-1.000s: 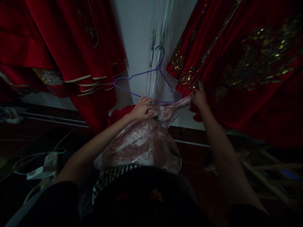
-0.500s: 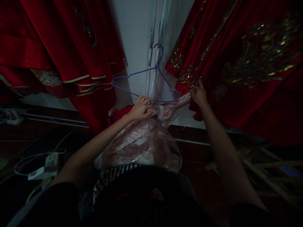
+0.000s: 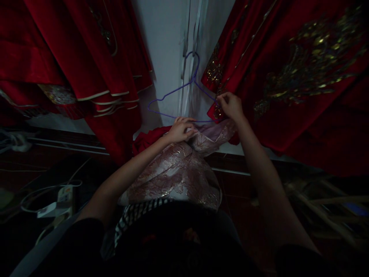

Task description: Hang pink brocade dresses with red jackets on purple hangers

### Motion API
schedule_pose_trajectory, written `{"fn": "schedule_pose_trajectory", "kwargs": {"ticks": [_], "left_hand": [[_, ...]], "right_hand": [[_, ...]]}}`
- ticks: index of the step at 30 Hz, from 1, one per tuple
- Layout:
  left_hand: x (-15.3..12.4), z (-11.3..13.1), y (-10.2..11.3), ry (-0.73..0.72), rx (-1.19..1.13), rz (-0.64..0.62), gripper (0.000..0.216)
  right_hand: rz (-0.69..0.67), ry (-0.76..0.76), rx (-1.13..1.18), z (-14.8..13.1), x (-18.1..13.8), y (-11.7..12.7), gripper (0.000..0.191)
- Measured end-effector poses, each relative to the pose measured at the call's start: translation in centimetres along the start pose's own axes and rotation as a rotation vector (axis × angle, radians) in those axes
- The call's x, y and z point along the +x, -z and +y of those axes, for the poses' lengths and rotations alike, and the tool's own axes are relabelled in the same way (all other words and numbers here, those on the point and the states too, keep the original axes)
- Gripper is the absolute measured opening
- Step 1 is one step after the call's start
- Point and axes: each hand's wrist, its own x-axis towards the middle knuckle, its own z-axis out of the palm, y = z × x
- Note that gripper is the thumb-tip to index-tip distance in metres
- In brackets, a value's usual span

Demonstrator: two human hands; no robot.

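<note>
A pink and white brocade garment (image 3: 178,175) lies bunched in front of me, below a purple wire hanger (image 3: 184,86) that hangs against a white wall. My left hand (image 3: 180,130) is closed on the garment's upper edge, right at the hanger's bottom wire. My right hand (image 3: 230,105) is pinched on the hanger's right shoulder wire, above a fold of the pink fabric (image 3: 215,134). A red cloth (image 3: 147,138) shows behind the garment.
Red robes with gold trim (image 3: 95,65) hang at the left, and red robes with gold embroidery (image 3: 302,73) at the right. A power strip with cables (image 3: 57,202) lies on the dark floor at the left. Wooden slats (image 3: 325,207) stand at the right.
My right hand let go of the garment's corner and moved up and left onto the hanger's right shoulder. The hanger shifted slightly right, and the fabric's right end dropped.
</note>
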Motion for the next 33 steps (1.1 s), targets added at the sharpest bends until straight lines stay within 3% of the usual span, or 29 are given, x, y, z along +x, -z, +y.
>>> {"fn": "schedule_pose_trajectory", "kwargs": {"ticks": [6, 11, 18, 20, 25, 33], "left_hand": [[-0.7, -0.7, 0.9, 0.017, 0.01, 0.006, 0.029], [-0.8, -1.4, 1.5, 0.008, -0.031, 0.015, 0.03], [-0.6, -1.3, 1.6, 0.026, -0.09, 0.038, 0.027], [-0.6, -1.4, 1.6, 0.035, -0.105, 0.038, 0.026], [-0.6, -1.5, 1.9, 0.042, -0.128, 0.038, 0.026], [-0.4, -1.2, 2.0, 0.019, -0.192, 0.046, 0.026]], "right_hand": [[0.01, -0.109, -0.022, 3.3, -0.2, 2.0, 0.041], [-0.465, -0.2, 0.025, 5.6, -1.9, 5.1, 0.035], [-0.846, -0.233, 0.076, 7.4, -3.0, 6.8, 0.027], [-0.804, -0.21, 0.019, 7.6, -2.9, 6.6, 0.021], [-0.487, -0.202, -0.034, 7.1, -2.6, 5.6, 0.016], [-0.356, -0.054, 0.062, 5.3, -2.6, 5.3, 0.025]]}}
